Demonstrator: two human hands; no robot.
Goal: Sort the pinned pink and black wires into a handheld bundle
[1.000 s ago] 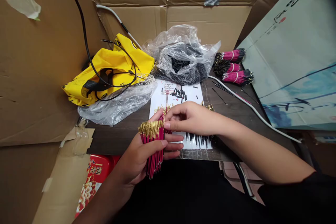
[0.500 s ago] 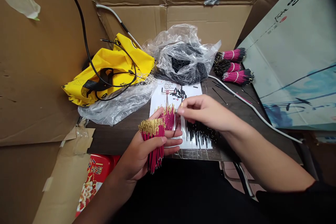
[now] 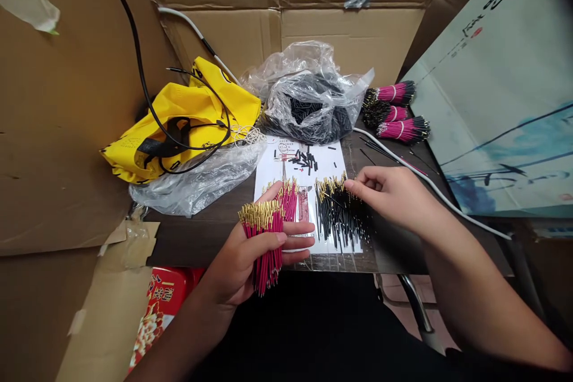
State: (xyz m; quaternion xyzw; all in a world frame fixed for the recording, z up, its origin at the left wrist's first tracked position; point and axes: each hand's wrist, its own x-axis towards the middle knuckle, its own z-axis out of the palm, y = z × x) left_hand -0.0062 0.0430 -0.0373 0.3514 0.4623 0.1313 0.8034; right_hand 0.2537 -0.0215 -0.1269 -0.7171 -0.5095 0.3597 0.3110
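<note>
Just one wire bundle [image 3: 262, 245] in hand [image 3: 233, 265]

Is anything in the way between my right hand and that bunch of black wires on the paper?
Nothing visible stands in the way. The fingertips of the right hand are right at the upper right edge of the black wires, with no object between them.

A black cable [image 3: 142, 80] across a crumpled yellow bag [image 3: 176, 104], clear plastic sheeting [image 3: 197, 182] just beside, cardboard walls [image 3: 349, 42] behind.
</note>
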